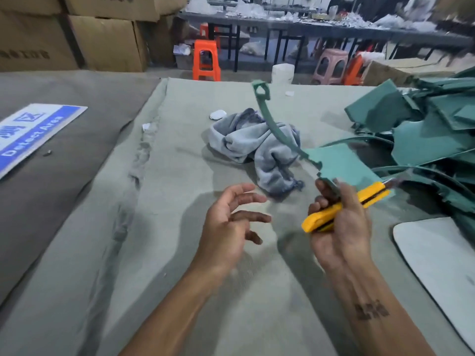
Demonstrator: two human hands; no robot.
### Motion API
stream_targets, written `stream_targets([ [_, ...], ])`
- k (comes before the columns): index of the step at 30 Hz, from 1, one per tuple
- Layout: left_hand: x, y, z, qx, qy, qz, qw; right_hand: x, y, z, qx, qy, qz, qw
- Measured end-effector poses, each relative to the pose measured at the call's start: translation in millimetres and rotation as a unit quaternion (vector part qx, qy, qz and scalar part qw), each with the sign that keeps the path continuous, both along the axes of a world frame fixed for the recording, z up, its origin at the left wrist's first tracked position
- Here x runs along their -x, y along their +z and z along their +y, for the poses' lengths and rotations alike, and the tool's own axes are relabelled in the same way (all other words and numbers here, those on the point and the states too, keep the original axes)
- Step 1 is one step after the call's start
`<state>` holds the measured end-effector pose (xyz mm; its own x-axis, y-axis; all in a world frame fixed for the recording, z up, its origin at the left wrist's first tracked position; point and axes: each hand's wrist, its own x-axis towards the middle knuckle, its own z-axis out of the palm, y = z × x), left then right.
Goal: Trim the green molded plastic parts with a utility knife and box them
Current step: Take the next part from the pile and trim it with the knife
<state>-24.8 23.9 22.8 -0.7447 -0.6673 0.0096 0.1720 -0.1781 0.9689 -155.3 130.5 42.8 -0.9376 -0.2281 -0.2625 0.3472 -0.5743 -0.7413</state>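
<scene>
We are holding our right hand above the near right of the table, its fingers curling round a yellow knife and, together with it, pinching the near edge of a green part. The knife is pointing right, and its tip is lying against the part's flat panel. From that panel a long curved strap is rising up and to the left, ending in a small loop over the far side of the table. Our left hand is hovering just left of the right one, palm turned inward, fingers loosely spread and gripping nothing. A crumpled grey cloth is lying on the table just beyond both hands. A pile of green parts is sitting at the right edge. A blue sign is lying flat at the far left.
</scene>
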Motion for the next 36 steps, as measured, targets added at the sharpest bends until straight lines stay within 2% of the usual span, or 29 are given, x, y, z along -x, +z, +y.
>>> stream_targets([
  [2,3.4,-3.1,3.1,0.017,-0.010,-0.021,1.000,-20.7,-6.3,-10.8,-0.027,0.044,0.020,0.998],
  [5,3.7,-7.0,7.1,-0.006,-0.070,0.021,0.997,-51.7,-24.8,-24.8,-0.054,0.066,0.102,0.991],
  [8,4.6,-8.5,11.2,-0.045,0.022,0.012,0.999,-71.0,-36.0,-33.0,-0.022,0.141,0.137,0.980],
  [12,4.9,-6.3,4.0,-0.080,0.123,0.049,0.988,-61.6,-39.3,-25.2,-0.133,0.215,0.259,0.932],
  [15,-1.0,2.3,-10.4,-0.094,0.133,0.097,0.982,-46.7,-32.2,-17.4,-0.191,0.156,0.315,0.916],
  [17,-5.0,5.3,-17.0,-0.073,0.134,0.080,0.985,-28.3,-24.8,-11.8,-0.177,0.071,0.289,0.938],
  [19,-9.4,6.4,-19.4,-0.034,0.122,0.050,0.991,-5.6,-15.2,-3.8,-0.140,0.047,0.239,0.960],
  [22,-13.5,4.6,-18.5,0.026,0.068,-0.004,0.997,21.7,-7.2,11.9,-0.106,0.186,0.190,0.958],
  [25,-16.5,1.4,-16.2,0.086,-0.011,-0.031,0.996,26.4,-5.9,23.4,-0.131,0.357,0.156,0.912],
  [27,-17.0,1.7,-14.4,0.118,-0.032,-0.051,0.991,20.0,-7.0,23.7,-0.166,0.402,0.175,0.883],
  [28,-16.0,1.4,-13.8,0.122,-0.021,-0.059,0.990,16.2,-8.4,21.2,-0.173,0.391,0.183,0.885],
  [30,-12.4,2.6,-12.4,0.088,0.032,-0.056,0.994,7.6,-11.0,10.9,-0.159,0.322,0.173,0.917],
  [33,-6.2,7.2,-11.3,-0.092,0.054,-0.018,0.994,-1.9,-16.8,-3.3,-0.105,0.204,0.148,0.962],
  [34,-5.3,7.5,-11.2,-0.141,0.038,-0.012,0.989,-4.2,-19.5,-6.3,-0.100,0.189,0.152,0.965],
  [36,-5.7,10.2,-9.2,-0.181,-0.005,-0.020,0.983,-9.6,-22.1,-9.4,-0.106,0.207,0.175,0.957],
])
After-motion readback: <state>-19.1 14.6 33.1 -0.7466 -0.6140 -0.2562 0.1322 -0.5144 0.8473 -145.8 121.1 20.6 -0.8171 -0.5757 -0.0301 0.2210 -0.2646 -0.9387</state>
